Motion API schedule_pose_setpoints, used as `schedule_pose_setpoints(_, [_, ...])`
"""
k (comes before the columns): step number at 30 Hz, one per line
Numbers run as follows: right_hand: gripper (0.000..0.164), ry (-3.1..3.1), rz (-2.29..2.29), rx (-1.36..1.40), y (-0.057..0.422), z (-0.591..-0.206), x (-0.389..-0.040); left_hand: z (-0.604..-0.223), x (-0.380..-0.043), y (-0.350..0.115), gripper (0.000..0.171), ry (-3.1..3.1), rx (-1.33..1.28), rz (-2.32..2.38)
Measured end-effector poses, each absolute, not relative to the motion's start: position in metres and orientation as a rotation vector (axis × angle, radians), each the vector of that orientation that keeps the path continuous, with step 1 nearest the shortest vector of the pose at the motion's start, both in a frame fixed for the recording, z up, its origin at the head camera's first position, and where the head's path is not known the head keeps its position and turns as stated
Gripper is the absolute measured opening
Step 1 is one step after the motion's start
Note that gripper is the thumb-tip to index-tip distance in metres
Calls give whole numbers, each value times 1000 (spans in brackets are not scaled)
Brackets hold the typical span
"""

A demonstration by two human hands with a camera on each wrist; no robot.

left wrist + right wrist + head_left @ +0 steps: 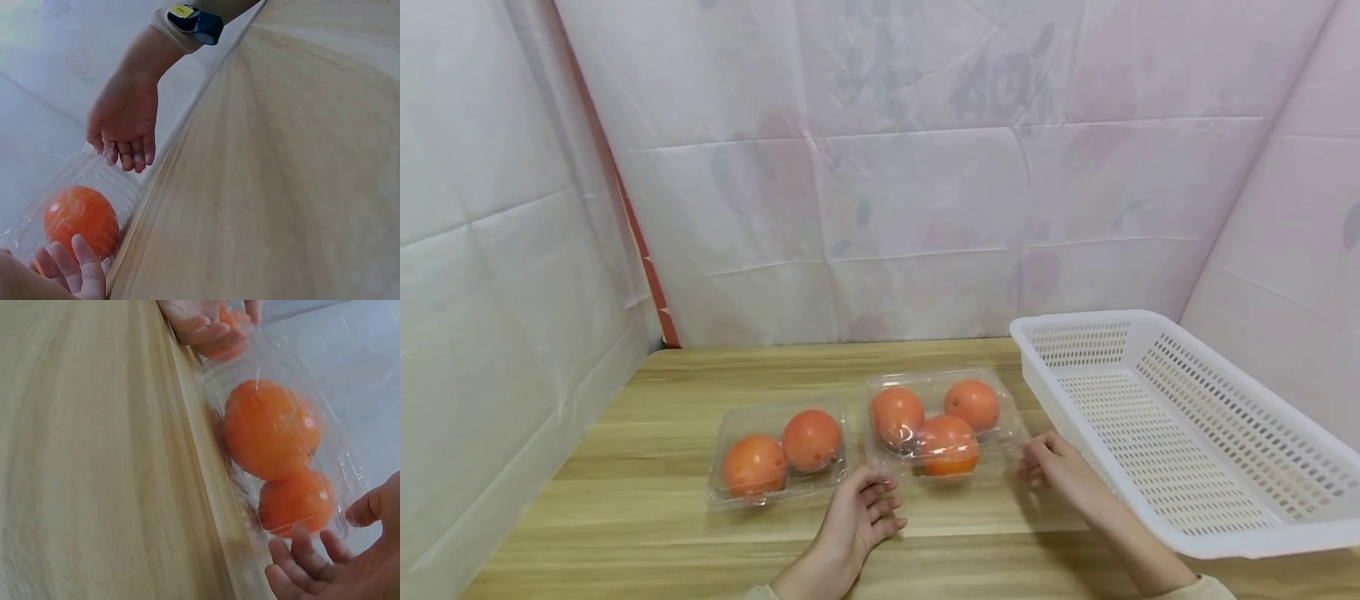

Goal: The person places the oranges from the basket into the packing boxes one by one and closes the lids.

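Observation:
Three oranges lie in a clear plastic box between the two hands. At its front left corner is my left hand, palm turned inward, its fingers loose and spread. My right hand pinches the right front corner of this box between thumb and fingertips, the other fingers loosely bent. The right wrist view shows the thumb at the box edge with the fingers below. A second clear box with two oranges stands at the left, just beyond the left hand.
A large white slotted plastic basket stands on the right, close beside the right forearm. The wood-grain table ends at pale sheets hung at the back and both sides.

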State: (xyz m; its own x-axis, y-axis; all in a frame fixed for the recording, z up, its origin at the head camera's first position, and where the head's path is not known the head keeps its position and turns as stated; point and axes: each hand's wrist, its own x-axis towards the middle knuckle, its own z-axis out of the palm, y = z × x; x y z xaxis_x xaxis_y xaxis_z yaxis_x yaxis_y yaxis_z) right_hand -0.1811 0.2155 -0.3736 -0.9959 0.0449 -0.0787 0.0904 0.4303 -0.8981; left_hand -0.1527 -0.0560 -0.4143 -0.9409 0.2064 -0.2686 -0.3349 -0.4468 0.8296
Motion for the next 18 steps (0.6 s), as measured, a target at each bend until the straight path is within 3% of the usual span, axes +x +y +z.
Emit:
schedule_pose_setpoints(6, [12,2541,-1752,131,211,-377,-180,-415,-150,-56,13,1474,-185,2435])
schedule_pose_setpoints(18, [40,2434,-1951,128,206,-381,-177,-413,-153,-41,15,1648,-370,2463])
